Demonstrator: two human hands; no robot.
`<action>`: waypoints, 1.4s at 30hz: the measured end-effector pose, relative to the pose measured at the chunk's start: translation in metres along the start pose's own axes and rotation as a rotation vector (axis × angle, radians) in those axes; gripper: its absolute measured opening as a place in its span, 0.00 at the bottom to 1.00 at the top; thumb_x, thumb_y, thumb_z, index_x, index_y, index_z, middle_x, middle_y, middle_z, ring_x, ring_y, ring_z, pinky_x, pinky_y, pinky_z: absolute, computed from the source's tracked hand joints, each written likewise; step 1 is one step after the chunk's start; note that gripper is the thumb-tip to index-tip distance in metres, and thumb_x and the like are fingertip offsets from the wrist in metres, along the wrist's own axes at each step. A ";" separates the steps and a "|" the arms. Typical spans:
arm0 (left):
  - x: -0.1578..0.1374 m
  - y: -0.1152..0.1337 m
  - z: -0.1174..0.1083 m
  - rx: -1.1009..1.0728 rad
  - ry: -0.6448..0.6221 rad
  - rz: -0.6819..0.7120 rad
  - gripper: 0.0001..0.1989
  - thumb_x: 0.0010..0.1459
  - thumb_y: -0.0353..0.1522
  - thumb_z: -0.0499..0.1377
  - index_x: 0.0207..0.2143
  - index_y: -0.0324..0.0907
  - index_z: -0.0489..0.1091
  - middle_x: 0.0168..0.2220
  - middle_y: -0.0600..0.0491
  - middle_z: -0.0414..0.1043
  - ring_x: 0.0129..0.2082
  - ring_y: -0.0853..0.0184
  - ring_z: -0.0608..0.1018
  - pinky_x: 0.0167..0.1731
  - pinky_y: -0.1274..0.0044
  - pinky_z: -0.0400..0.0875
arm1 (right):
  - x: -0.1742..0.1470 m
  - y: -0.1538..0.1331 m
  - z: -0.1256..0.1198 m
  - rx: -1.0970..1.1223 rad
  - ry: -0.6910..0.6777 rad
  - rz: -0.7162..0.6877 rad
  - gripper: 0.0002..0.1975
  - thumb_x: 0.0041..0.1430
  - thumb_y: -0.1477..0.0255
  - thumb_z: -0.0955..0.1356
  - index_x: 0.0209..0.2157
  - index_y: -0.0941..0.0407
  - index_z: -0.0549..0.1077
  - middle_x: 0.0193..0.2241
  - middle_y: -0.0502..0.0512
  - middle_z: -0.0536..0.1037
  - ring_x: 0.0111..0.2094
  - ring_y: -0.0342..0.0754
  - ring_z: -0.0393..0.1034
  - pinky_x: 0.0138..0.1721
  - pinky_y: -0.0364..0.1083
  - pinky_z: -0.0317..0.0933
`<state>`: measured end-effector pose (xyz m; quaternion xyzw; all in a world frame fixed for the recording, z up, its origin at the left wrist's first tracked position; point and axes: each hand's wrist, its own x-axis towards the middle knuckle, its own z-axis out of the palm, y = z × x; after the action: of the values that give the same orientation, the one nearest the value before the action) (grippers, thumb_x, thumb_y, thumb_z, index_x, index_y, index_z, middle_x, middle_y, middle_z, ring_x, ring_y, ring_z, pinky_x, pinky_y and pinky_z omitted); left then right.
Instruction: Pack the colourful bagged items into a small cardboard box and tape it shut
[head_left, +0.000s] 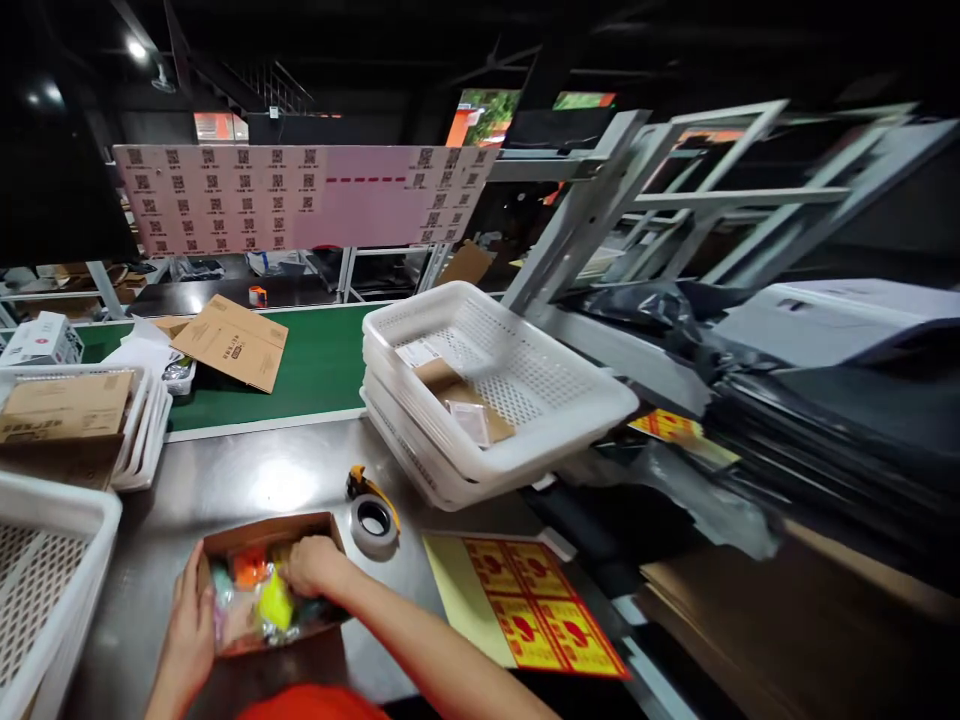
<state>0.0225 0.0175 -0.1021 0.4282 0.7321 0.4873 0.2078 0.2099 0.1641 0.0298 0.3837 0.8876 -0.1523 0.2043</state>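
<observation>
R hand [313, 566] sits inside the small open brown cardboard box [270, 533], fingers curled down onto clear-wrapped bright packets [259, 605] w/ orange and yellow bits; grip can't tell. L hand [191, 625] lies flat, fingers extended, against the box's 9 o'clock wall. Box rests on the steel table [255, 475]. Tape roll w/ dispenser [373, 517] just at 2 o'clock; stacked white mesh baskets [495, 400] further out, 1 o'clock.

Small open brown cardboard box [225, 545], full of clear-wrapped orange, yellow and green items [259, 600], at lower left of frame.
</observation>
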 end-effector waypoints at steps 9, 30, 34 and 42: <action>-0.018 0.012 -0.007 0.217 -0.001 0.067 0.38 0.67 0.57 0.58 0.67 0.41 0.70 0.58 0.35 0.77 0.59 0.42 0.81 0.60 0.50 0.79 | -0.075 0.039 0.083 0.498 0.682 0.166 0.35 0.71 0.56 0.70 0.72 0.59 0.69 0.70 0.75 0.73 0.71 0.70 0.68 0.69 0.66 0.69; -0.025 -0.043 0.016 0.687 -0.323 0.515 0.24 0.73 0.38 0.57 0.68 0.64 0.74 0.72 0.48 0.72 0.71 0.41 0.74 0.70 0.39 0.63 | -0.019 0.094 0.142 0.318 0.465 -0.392 0.41 0.71 0.52 0.69 0.77 0.55 0.60 0.76 0.69 0.64 0.79 0.68 0.53 0.77 0.75 0.49; -0.020 -0.043 0.011 0.615 -0.349 0.525 0.25 0.73 0.36 0.57 0.70 0.62 0.72 0.77 0.50 0.64 0.78 0.40 0.62 0.69 0.41 0.69 | 0.001 0.151 0.120 0.412 0.660 0.009 0.27 0.74 0.63 0.64 0.69 0.56 0.72 0.69 0.69 0.75 0.75 0.64 0.63 0.77 0.72 0.50; 0.017 -0.004 0.007 0.187 -0.459 0.483 0.20 0.72 0.38 0.61 0.63 0.57 0.79 0.69 0.48 0.75 0.77 0.48 0.65 0.73 0.46 0.65 | 0.021 0.208 0.099 0.460 0.545 0.517 0.12 0.58 0.79 0.66 0.42 0.59 0.78 0.33 0.72 0.86 0.38 0.69 0.87 0.39 0.59 0.77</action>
<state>0.0168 0.0353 -0.1068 0.7048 0.5852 0.3442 0.2058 0.3763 0.2720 -0.0902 0.6550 0.7268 -0.1831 -0.0964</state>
